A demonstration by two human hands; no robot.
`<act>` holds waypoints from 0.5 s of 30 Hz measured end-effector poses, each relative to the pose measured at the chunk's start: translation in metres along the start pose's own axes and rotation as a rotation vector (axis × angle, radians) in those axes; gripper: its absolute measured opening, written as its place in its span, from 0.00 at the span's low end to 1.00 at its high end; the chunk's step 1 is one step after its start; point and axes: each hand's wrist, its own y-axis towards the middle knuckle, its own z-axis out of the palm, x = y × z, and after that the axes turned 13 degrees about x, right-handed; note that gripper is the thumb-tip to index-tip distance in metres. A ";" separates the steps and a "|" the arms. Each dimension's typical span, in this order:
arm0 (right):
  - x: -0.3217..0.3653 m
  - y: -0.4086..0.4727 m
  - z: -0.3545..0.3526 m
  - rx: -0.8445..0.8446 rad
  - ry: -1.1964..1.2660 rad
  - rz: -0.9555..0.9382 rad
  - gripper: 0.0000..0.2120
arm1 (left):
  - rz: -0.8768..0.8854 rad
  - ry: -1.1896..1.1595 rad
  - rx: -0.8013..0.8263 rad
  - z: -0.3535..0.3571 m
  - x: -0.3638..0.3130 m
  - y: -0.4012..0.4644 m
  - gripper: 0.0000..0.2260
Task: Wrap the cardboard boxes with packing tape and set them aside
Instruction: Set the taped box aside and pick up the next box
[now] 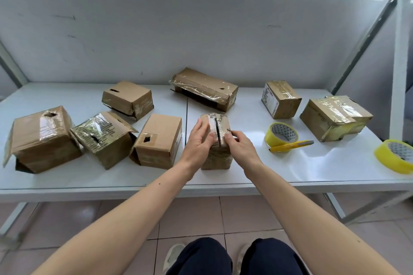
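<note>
On your far left a large brown cardboard box with a torn hole in its taped top (42, 138) sits on the white table (290, 169). Next comes a tilted, tape-shiny box with an open flap (104, 138), a plain brown box behind it (128, 99), and a smooth brown box with a small cut-out (159, 140). At centre stands the small, upright, tape-wrapped cardboard box (218, 154), slit at the top. Your left hand (199, 140) lies flat against its left side, fingers straight and together. Your right hand (240, 147) curls onto its top right edge, fingertips pressing there. To the right a yellow tape roll (280, 136) carries a yellow utility knife (290, 145).
</note>
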 end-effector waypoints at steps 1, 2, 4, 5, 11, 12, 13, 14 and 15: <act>0.001 -0.002 -0.001 0.020 0.042 -0.014 0.15 | 0.001 -0.037 -0.007 0.000 -0.001 0.002 0.25; 0.001 -0.002 -0.002 0.040 0.092 -0.031 0.14 | 0.001 -0.072 -0.011 0.000 -0.003 0.003 0.28; 0.002 -0.004 -0.003 0.054 0.185 -0.066 0.14 | -0.017 -0.143 -0.013 0.000 -0.006 0.009 0.34; 0.003 -0.005 -0.004 0.040 0.211 -0.089 0.15 | -0.028 -0.173 -0.018 0.001 -0.007 0.012 0.34; 0.002 -0.006 -0.017 -0.026 0.363 -0.182 0.12 | -0.118 -0.146 -0.026 0.001 -0.007 0.015 0.44; 0.000 -0.006 -0.018 -0.046 0.381 -0.189 0.11 | -0.118 -0.161 -0.009 0.000 -0.004 0.015 0.42; -0.003 -0.004 -0.017 -0.074 0.365 -0.191 0.11 | -0.121 -0.189 0.012 -0.001 -0.003 0.015 0.38; -0.009 -0.001 -0.016 -0.102 0.304 -0.172 0.12 | -0.129 -0.236 0.034 -0.001 -0.004 0.012 0.35; -0.014 0.001 -0.014 -0.118 0.237 -0.143 0.14 | -0.143 -0.285 0.058 -0.001 -0.004 0.009 0.34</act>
